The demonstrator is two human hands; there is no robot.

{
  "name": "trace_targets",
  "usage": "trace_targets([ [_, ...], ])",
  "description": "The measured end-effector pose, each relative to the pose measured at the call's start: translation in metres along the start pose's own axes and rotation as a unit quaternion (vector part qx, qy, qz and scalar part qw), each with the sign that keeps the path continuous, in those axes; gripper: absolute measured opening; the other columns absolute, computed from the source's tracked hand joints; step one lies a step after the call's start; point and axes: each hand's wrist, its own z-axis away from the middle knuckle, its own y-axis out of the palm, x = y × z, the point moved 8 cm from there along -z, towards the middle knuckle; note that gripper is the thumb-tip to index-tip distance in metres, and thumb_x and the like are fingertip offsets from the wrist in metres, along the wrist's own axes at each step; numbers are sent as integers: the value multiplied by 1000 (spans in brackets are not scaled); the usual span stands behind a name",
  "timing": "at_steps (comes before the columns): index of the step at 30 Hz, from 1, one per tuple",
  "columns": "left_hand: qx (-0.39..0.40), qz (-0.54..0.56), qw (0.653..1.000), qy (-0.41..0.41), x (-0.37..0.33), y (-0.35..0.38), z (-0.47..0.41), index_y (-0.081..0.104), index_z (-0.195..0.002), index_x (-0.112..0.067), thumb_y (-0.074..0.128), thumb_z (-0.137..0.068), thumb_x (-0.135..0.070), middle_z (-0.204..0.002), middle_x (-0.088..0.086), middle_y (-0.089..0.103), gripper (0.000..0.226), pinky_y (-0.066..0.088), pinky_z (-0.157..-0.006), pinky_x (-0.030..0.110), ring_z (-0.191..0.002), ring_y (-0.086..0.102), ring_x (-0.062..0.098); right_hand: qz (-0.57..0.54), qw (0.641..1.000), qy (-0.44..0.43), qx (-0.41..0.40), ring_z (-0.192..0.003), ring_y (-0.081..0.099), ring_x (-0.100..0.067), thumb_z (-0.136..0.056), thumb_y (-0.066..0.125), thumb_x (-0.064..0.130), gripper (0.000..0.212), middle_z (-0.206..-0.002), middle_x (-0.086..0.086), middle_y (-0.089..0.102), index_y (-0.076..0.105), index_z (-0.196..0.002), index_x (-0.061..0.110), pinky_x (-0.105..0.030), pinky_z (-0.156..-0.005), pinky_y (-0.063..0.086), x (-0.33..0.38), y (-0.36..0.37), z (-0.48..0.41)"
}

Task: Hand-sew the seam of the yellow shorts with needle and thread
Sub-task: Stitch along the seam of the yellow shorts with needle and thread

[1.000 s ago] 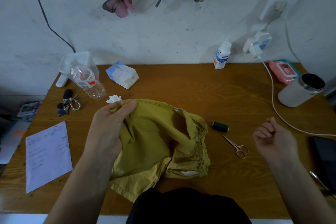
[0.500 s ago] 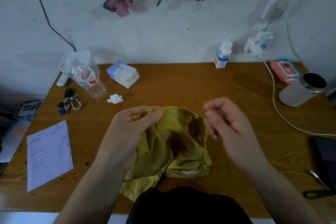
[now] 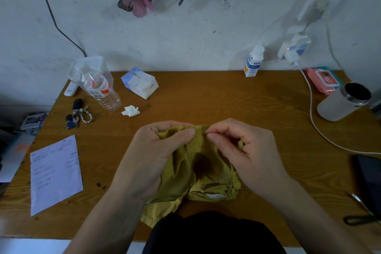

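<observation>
Low in the centre, one pair of yellow shorts (image 3: 198, 171) lies bunched on the table (image 3: 206, 97). The left hand (image 3: 152, 150) holds the seam edge in a closed grip. The right hand (image 3: 247, 150) pinches thumb to forefinger just beside it, likely on the needle, which is too fine to make out. Keep the seam taut and the stitches short and even. Farther off: one paper sheet (image 3: 55, 173), one key bunch (image 3: 78, 115), one crumpled tissue (image 3: 131, 111), one clear bottle (image 3: 103, 90), one white bottle (image 3: 253, 62), one mug (image 3: 342, 103).

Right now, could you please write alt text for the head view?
The left hand grips yellow shorts on a table while the right hand pinches a needle at their top edge. Keys and a bottle lie left.
</observation>
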Motion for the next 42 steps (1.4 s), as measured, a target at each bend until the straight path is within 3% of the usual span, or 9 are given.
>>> trace_targets([
  [17, 3, -32, 999, 12, 0, 1, -2, 77, -75, -15, 68, -67, -20, -76, 12, 75, 13, 56, -62, 28, -69, 72, 23, -1, 999, 35, 21, -59, 59, -3, -85, 59, 23, 11, -66, 12, 65, 69, -88, 20, -14, -50, 44, -3, 1, 0],
  [20, 10, -40, 999, 15, 0, 2, -1, 77, -75, -16, 67, -67, -20, -75, 12, 75, 13, 56, -61, 27, -68, 72, 23, -14, 997, 64, 49, -52, 56, -8, -89, 60, 22, 11, -59, 13, 61, 64, -99, 23, -21, -48, 44, -9, 3, 0],
  [24, 16, -58, 998, 20, -1, 3, -1, 77, -76, -16, 68, -67, -22, -75, 12, 74, 14, 56, -62, 29, -69, 72, 24, -72, 979, 136, 135, -49, 48, -1, -91, 56, 22, 32, -51, 14, 53, 56, -123, 26, -10, -53, 38, -23, 11, 1],
  [28, 9, -103, 994, 38, -3, 3, 1, 77, -77, -18, 68, -71, -23, -76, 12, 75, 12, 56, -67, 35, -72, 72, 27, -107, 969, 156, 161, -50, 49, 0, -91, 57, 17, 16, -53, 16, 57, 68, -89, 28, -16, -52, 39, -23, 12, 0],
  [31, -20, -164, 984, 65, -7, 3, 2, 77, -77, -22, 68, -79, -16, -74, 6, 75, 11, 57, -68, 36, -72, 72, 24, -68, 979, 147, 124, -53, 56, -7, -89, 59, 17, 13, -60, 9, 64, 69, -84, 24, -21, -51, 44, -21, 7, 0],
  [34, -83, -248, 960, 105, -13, 0, 3, 75, -72, -25, 71, -80, -18, -68, -6, 73, 12, 56, -59, 23, -65, 69, 11, 6, 987, 134, 87, -57, 61, -16, -89, 60, 19, 10, -63, 3, 66, 69, -87, 20, -35, -57, 50, -19, 3, 1],
  [36, -110, -295, 939, 136, -16, 3, 7, 74, -69, -26, 70, -80, -18, -66, -13, 70, 14, 50, -52, 13, -62, 65, 5, 58, 989, 115, 73, -57, 60, -9, -89, 60, 18, 9, -62, 6, 65, 69, -87, 19, -24, -52, 48, -14, 3, 1],
  [39, -131, -341, 913, 181, -18, 14, 13, 72, -72, -29, 69, -80, -19, -71, -18, 68, 13, 48, -49, 14, -62, 62, 5, 139, 983, 92, 73, -55, 54, 0, -89, 60, 20, 7, -56, 18, 52, 67, -88, 21, -10, -54, 42, -6, 7, 1],
  [42, -135, -356, 903, 200, -17, 21, 16, 70, -72, -34, 68, -80, -19, -79, -25, 66, 16, 48, -54, 12, -67, 62, -1, 183, 977, 79, 71, -45, 44, 2, -89, 60, 20, 7, -55, 20, 44, 66, -89, 20, -10, -44, 34, -2, 10, 2],
])
